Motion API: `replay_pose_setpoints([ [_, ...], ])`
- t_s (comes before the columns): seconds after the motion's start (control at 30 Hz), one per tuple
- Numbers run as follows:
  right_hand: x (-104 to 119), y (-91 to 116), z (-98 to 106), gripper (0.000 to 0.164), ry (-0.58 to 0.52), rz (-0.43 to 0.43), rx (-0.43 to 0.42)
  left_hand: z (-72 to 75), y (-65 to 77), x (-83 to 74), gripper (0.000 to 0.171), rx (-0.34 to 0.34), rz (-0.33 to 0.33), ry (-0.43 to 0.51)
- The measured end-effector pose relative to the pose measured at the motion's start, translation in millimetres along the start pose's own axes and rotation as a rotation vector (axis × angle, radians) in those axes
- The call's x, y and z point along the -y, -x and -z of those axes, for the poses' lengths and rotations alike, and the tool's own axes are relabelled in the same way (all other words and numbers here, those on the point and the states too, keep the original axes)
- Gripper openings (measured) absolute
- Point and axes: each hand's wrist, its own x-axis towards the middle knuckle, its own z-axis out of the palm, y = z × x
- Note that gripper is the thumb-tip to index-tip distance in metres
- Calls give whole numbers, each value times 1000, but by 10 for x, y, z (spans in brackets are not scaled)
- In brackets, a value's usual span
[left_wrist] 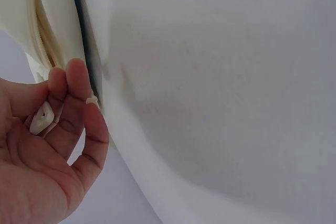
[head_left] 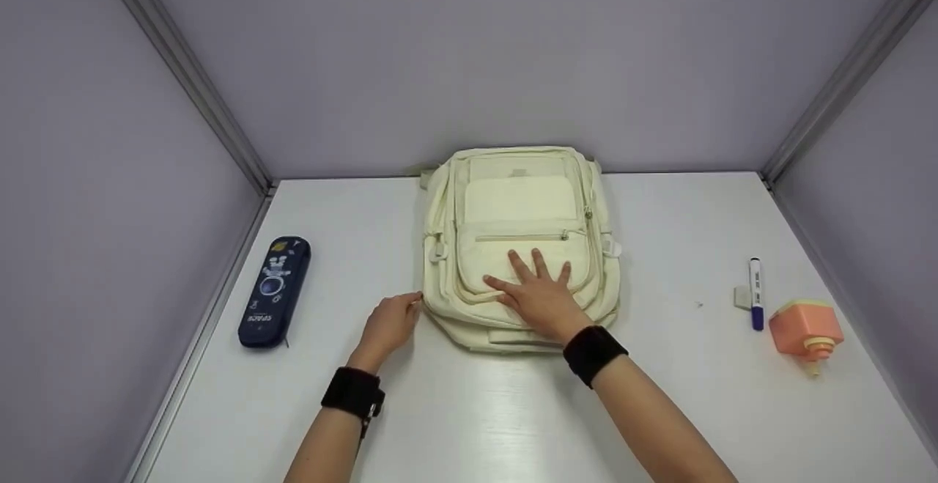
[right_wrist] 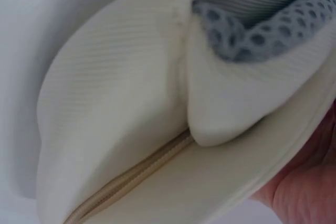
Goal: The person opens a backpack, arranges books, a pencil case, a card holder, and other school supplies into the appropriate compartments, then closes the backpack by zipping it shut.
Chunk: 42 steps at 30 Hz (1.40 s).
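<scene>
A cream backpack [head_left: 520,204] lies front side up at the back middle of the table. At its lower left side, my left hand [head_left: 388,325] pinches a small pale zipper pull [left_wrist: 42,118] between thumb and fingers. Beside those fingers a zipper [left_wrist: 44,40] runs along the bag's edge. My right hand [head_left: 546,300] rests with spread fingers on the lower front pocket, below a short horizontal zipper [head_left: 520,237]. The right wrist view shows the bag's folded side with a beige zipper [right_wrist: 131,174] and grey-blue mesh [right_wrist: 257,38], and part of the right hand at the edge.
A dark blue pencil case [head_left: 275,292] with a space print lies at the left. Over on the right are a blue-capped marker [head_left: 756,292], a small pale block [head_left: 741,297] and an orange bottle [head_left: 802,325] on its side. Grey walls [head_left: 469,58] enclose the table.
</scene>
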Motion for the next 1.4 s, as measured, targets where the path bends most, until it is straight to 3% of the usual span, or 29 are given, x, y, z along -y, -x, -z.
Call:
replay_pose_setpoints([
  [0.3, 17, -27, 59, 44, -43, -39, 29, 32, 144, -118, 21, -28, -27, -37],
  [0.77, 26, -82, 96, 44, -54, -106, 70, 36, 275, -293, 17, 119, -262, 11],
  [1.13, 16, -73, 49, 43, -30, -92, 17, -48, 318, -572, 14, 154, -399, -27],
  [1.23, 17, -60, 36, 43, -13, -81, 3, -78, 322, -613, 13, 146, -408, -27],
  [1.4, 93, -6, 52, 46, 7, -66, -9, -96, 339, -612, 15, 87, -362, -48],
])
